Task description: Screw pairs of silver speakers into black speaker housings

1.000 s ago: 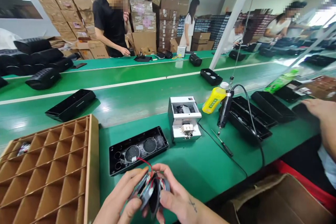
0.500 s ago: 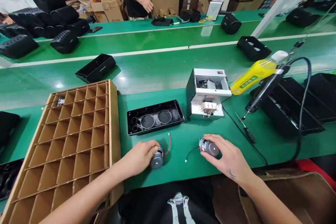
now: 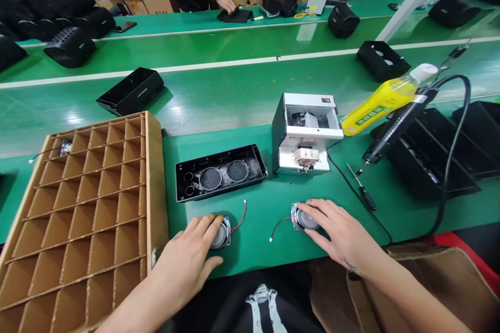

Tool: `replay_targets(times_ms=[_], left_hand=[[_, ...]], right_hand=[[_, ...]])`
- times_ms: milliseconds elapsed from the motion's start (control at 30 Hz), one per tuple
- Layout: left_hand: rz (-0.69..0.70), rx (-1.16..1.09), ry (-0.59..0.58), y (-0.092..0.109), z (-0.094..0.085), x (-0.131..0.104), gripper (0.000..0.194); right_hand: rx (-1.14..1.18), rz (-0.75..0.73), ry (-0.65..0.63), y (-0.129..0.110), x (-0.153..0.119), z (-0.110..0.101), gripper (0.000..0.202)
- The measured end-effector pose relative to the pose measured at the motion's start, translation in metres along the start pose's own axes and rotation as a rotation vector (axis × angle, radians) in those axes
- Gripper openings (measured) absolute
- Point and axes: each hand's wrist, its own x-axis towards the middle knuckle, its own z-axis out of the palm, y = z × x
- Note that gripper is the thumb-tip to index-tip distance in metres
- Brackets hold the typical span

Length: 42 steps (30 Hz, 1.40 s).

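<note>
On the green mat, my left hand (image 3: pixel 193 252) rests its fingers on a small round speaker driver (image 3: pixel 222 234) with a red wire, thumb spread away from it. My right hand (image 3: pixel 338 229) has its fingers and thumb around a second driver (image 3: pixel 304 217), whose wire points left. Both drivers lie magnet side up. Behind them sits a black speaker housing (image 3: pixel 258 166) with two round mesh grilles and two small holes. To its right stands a grey and white machine (image 3: pixel 307 138).
A divided cardboard box (image 3: pixel 156 166) fills the left, with one driver in a back cell. On the right are a yellow bottle (image 3: pixel 378 106), an electric screwdriver (image 3: pixel 394 127), a small screwdriver (image 3: pixel 366 195) and black housings. Across the belt, a person's hand (image 3: pixel 226 2) touches black cloth.
Both drivers have gone from tilted to lying flat. My left hand has moved left and its thumb has come off the driver. The view has shifted, and the person opposite now touches the cloth.
</note>
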Motion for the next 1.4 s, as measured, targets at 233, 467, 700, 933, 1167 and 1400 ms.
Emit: replay_targets(times_ms=[233, 467, 700, 933, 1167, 1400], left_hand=[[0.092, -0.198, 0.008, -0.011, -0.031, -0.017, 0.049], [0.042, -0.359, 0.367, -0.050, -0.094, 0.003, 0.036], [0.003, -0.177, 0.234, -0.072, -0.088, 0.058, 0.041], [0.030, -0.061, 0.205, -0.071, -0.096, 0.065, 0.038], [0.137, 0.011, 0.174, -0.065, -0.086, 0.074, 0.037], [0.142, 0.030, 0.143, -0.071, -0.080, 0.078, 0.041]], right_hand=[[0.313, -0.091, 0.021, -0.024, 0.049, -0.063, 0.041], [0.281, -0.182, 0.128, -0.069, 0.150, -0.073, 0.050], [0.081, -0.216, 0.032, -0.072, 0.193, -0.029, 0.045], [-0.074, -0.262, -0.033, -0.085, 0.195, -0.035, 0.043], [-0.170, -0.280, -0.078, -0.080, 0.203, -0.021, 0.044], [-0.101, -0.342, -0.073, -0.065, 0.206, -0.013, 0.042]])
